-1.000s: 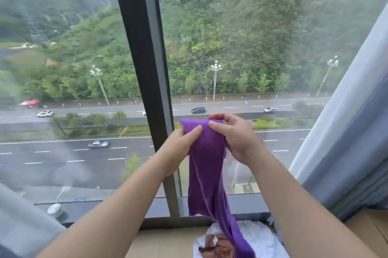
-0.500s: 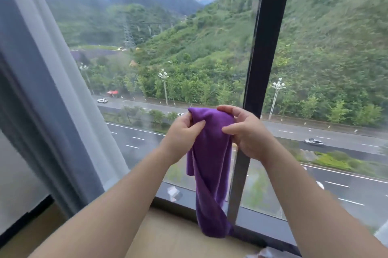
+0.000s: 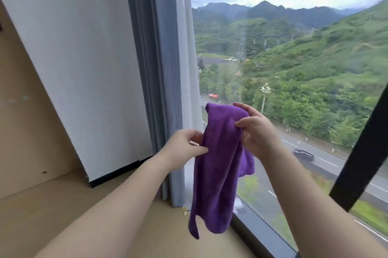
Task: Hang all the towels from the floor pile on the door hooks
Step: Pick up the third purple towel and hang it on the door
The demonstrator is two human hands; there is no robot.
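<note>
Purple towel (image 3: pixel 218 163) bunched, dangling vert. midair

Readable text: none in this view.
Purple towel (image 3: pixel 218 163): plain cloth; no lettering can be made out on it.
Dark car (image 3: pixel 303 154) on the road outside: blurred, plate unreadable.
Red canopy (image 3: pixel 213 95) by the roadside: too small to tell whether it carries any writing.
</note>
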